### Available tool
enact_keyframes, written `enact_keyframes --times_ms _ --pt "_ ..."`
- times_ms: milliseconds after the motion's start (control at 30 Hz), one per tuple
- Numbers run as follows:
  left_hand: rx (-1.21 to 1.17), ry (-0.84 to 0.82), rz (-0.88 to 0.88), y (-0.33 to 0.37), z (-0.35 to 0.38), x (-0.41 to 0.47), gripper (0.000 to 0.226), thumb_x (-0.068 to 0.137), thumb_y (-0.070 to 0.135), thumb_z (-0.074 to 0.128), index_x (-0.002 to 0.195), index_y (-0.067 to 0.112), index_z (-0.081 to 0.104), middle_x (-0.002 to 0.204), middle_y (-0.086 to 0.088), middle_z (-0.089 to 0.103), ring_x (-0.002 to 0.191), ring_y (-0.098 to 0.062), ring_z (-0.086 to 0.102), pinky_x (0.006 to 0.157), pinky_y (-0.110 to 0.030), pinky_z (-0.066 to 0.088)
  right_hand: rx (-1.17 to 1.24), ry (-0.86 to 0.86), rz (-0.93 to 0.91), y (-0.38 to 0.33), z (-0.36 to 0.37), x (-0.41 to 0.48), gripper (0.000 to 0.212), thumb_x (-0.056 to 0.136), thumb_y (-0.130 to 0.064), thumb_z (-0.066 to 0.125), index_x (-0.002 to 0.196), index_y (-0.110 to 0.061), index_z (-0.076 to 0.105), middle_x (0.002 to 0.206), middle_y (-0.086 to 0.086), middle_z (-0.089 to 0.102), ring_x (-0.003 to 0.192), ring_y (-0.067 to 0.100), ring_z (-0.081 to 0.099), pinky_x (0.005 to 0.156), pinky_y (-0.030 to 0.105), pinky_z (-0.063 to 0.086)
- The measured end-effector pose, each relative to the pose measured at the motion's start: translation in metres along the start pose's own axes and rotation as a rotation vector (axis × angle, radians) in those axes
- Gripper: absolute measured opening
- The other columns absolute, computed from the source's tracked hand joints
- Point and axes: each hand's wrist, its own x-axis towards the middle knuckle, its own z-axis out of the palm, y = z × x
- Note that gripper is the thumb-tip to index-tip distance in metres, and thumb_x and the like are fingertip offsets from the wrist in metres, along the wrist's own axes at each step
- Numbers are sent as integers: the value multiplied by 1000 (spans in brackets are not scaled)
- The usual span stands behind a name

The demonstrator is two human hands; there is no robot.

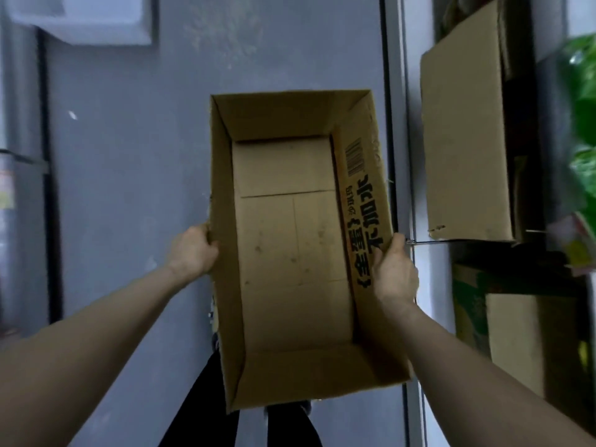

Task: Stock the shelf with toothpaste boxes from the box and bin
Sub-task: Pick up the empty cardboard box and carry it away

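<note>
Cardboard box (290, 253): open top toward the camera, long axis running away from the person, held between both hands with the grey floor (129, 156) beneath it. Bare bottom flaps in full view, with a few small dark marks.

Left hand (193, 250): at the box's left wall, about midway along. Fingers curled over the rim and clamped on the cardboard.

Right hand (395, 272): at the box's right wall, roughly opposite the left. Thumb lies on the inner printed panel (356, 188), which carries a barcode and black characters. The other fingers wrap the outside of the wall and are mostly hidden. Grip is closed on the wall.

Below the box's near end: dark trouser legs (200, 408), partly covered by it.

Right of the box: a pale metal upright (395, 91) just beside its right wall. Past that, a plain brown carton (464, 150) on shelving, with a second brown carton (516, 343) lower down. Green packaging (583, 108) lies further right of the box, blurred.

Far upper left of the box: a pale boxy object (80, 17), too blurred to identify.
</note>
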Motion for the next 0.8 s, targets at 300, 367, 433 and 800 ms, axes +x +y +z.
enact_keyframes --times_ms 300,367,433,800 --pt "70 167 29 10 -100 -111 30 98 20 49 126 15 55 111 -14 67 100 -35 62 84 -40 50 -140 82 -132 -47 -140 -95 17 97 -23 53 110 -13 46 86 11 67 78 34 65 64 37 48" --pt "86 201 48 17 -124 -144 32 98 21 48 129 17 53 110 -14 67 100 -36 62 82 -39 50 -118 103 -178 -53 -180 -123 19 97 -22 53 111 -12 45 86 13 67 79 36 66 64 38 46" --pt "124 230 86 26 -152 -176 31 98 23 48 128 17 53 112 -15 66 102 -36 61 82 -38 48 -104 114 -234 -58 -220 -151 22 97 -21 52 114 -11 42 84 14 67 78 37 66 63 37 47" --pt "271 299 387 80 -283 -321 36 94 29 51 130 22 52 119 -13 64 108 -36 59 86 -39 49 -17 263 -112 -53 -357 -275 27 98 -26 48 114 -6 41 95 21 67 87 41 64 70 42 46"
